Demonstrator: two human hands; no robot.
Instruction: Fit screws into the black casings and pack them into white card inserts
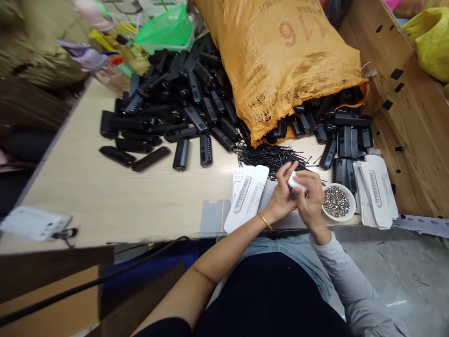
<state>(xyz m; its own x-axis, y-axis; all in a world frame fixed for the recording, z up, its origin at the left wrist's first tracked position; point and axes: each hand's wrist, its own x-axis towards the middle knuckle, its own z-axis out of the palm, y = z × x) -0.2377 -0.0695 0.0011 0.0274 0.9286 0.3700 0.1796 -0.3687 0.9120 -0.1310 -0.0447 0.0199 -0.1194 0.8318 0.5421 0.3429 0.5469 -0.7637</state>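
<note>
My left hand point(280, 199) and my right hand point(309, 195) meet over the front edge of the table. Both are closed around a small white piece point(296, 181), mostly covered by my fingers, so its kind is unclear. Something dark shows just under it. Beyond my fingers lies a heap of thin black sticks point(266, 157). A flat white printed carton point(247, 199) rests left of my left hand. Close to my right hand stands a white bowl point(351, 213) of small shiny metal parts point(336, 201).
A large orange woven sack point(280, 70) spills black oblong plastic cases point(349, 140) at the back. More black cases point(196, 117) are heaped left of it. Printed cartons point(377, 192) are stacked at right, beside a wooden panel point(414, 117). A white box with a cable point(35, 223) sits far left.
</note>
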